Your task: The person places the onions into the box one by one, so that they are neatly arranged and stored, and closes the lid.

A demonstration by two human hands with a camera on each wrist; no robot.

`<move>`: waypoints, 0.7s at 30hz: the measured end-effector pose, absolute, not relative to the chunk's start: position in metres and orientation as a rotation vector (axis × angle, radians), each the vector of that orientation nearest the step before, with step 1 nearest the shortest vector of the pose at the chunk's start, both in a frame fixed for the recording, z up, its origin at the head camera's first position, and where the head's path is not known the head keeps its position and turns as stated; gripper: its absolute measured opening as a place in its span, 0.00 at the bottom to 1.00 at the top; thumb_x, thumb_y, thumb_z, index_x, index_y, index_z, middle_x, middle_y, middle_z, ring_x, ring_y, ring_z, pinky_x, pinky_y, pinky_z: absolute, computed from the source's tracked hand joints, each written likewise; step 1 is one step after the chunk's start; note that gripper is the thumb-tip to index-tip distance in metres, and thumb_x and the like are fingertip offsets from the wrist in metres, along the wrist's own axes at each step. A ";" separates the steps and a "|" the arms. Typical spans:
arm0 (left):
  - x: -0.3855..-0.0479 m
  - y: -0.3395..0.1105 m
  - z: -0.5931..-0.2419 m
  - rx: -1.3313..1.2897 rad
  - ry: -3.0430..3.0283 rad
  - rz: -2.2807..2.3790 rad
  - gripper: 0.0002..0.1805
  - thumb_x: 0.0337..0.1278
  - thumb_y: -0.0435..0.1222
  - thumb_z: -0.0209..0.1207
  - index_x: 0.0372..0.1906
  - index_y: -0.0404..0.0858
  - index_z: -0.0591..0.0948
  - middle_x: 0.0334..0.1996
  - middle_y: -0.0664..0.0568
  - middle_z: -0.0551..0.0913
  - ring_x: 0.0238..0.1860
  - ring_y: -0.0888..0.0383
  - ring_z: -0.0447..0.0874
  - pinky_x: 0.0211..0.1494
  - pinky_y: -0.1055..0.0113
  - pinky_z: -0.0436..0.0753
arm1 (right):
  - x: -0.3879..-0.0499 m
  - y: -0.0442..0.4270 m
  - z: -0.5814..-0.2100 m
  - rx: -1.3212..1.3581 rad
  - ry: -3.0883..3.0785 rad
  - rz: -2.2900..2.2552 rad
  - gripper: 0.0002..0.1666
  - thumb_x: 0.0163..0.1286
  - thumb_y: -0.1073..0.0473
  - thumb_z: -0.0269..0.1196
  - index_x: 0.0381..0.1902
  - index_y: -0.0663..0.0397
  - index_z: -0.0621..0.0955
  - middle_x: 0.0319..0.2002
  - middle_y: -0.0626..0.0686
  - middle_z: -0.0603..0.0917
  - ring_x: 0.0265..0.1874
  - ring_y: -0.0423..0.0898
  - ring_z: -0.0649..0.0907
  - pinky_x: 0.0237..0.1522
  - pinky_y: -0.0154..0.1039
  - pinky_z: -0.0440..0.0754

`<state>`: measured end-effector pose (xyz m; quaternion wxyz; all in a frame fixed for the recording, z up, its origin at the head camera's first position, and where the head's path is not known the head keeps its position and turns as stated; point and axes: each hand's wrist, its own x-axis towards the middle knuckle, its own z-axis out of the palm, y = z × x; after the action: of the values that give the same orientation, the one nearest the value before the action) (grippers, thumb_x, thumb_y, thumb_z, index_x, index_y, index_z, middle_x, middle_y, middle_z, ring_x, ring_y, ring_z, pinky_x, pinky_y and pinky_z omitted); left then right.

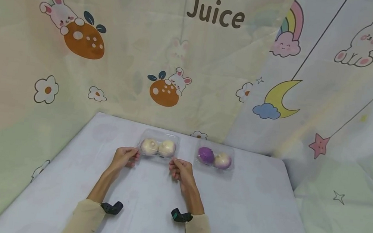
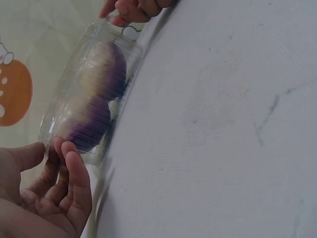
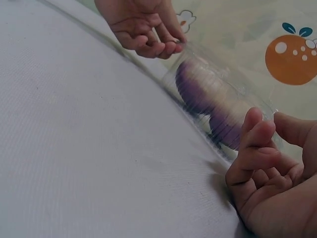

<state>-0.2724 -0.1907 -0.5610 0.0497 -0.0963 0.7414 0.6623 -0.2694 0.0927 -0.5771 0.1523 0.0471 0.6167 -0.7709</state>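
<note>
A clear plastic clamshell box [image 1: 160, 134] stands near the back of the table, holding two round white-and-purple vegetables [image 2: 103, 71] that look like turnips or onions. At its front left corner, my left hand [image 1: 125, 157] pinches the rim between thumb and fingertips. My right hand [image 1: 182, 170] pinches the front right corner the same way, its other fingers curled loosely. Both wrist views show the box [image 3: 218, 77] between the hands, its ribbed side turned towards the table's front. Whether its base touches the table cannot be told.
To the right stands a second clear box [image 1: 215, 146] with one purple round piece [image 1: 206, 155] and one white-and-purple piece [image 1: 222, 161]. A white cloth covers the table [image 1: 245, 208]. Printed curtains [image 1: 210, 77] hang close behind it. Each wrist wears a black camera [image 1: 113, 207].
</note>
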 end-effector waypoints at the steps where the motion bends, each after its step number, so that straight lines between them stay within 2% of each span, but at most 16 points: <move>1: -0.273 -0.190 -0.562 -0.300 2.258 2.016 0.21 0.85 0.40 0.57 0.58 0.24 0.84 0.39 0.52 0.91 0.36 0.66 0.87 0.34 0.74 0.90 | -0.270 0.093 -0.578 0.136 1.766 -2.216 0.20 0.84 0.48 0.64 0.40 0.61 0.87 0.26 0.45 0.86 0.18 0.35 0.76 0.19 0.26 0.70; 7: -0.276 -0.189 -0.563 -0.293 2.241 2.046 0.22 0.85 0.41 0.57 0.59 0.22 0.84 0.36 0.55 0.91 0.34 0.68 0.87 0.33 0.74 0.90 | -0.270 0.091 -0.581 0.121 1.752 -2.230 0.23 0.85 0.46 0.62 0.41 0.62 0.87 0.25 0.45 0.86 0.17 0.34 0.76 0.18 0.25 0.71; 12: -0.278 -0.189 -0.562 -0.314 2.211 2.080 0.23 0.85 0.42 0.58 0.61 0.23 0.83 0.34 0.59 0.90 0.33 0.69 0.87 0.32 0.75 0.89 | -0.267 0.091 -0.580 0.076 1.770 -2.211 0.34 0.89 0.38 0.53 0.43 0.66 0.86 0.25 0.46 0.86 0.15 0.35 0.76 0.17 0.26 0.72; 15: -0.277 -0.191 -0.563 -0.316 2.222 2.057 0.26 0.86 0.46 0.55 0.59 0.24 0.84 0.34 0.59 0.90 0.34 0.68 0.86 0.33 0.74 0.90 | -0.264 0.093 -0.578 0.058 1.795 -2.186 0.40 0.89 0.35 0.48 0.45 0.68 0.85 0.25 0.46 0.87 0.14 0.35 0.77 0.16 0.26 0.72; 17: -0.274 -0.191 -0.563 -0.321 2.242 2.046 0.29 0.87 0.50 0.54 0.57 0.24 0.85 0.34 0.58 0.90 0.34 0.67 0.87 0.33 0.73 0.90 | -0.261 0.095 -0.576 0.039 1.815 -2.160 0.40 0.89 0.35 0.48 0.45 0.69 0.85 0.25 0.46 0.87 0.14 0.35 0.77 0.16 0.26 0.72; 21: -0.267 -0.191 -0.559 -0.305 2.403 1.973 0.34 0.87 0.56 0.49 0.53 0.26 0.86 0.37 0.48 0.92 0.35 0.61 0.89 0.32 0.71 0.91 | -0.255 0.098 -0.568 -0.047 1.893 -2.099 0.38 0.89 0.39 0.52 0.45 0.73 0.85 0.25 0.47 0.88 0.15 0.37 0.77 0.17 0.28 0.72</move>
<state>-0.2671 -0.1914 -0.5594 0.0085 -0.0976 0.7691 0.6316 -0.2552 0.0984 -0.5683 0.1567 -0.0165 0.6614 -0.7333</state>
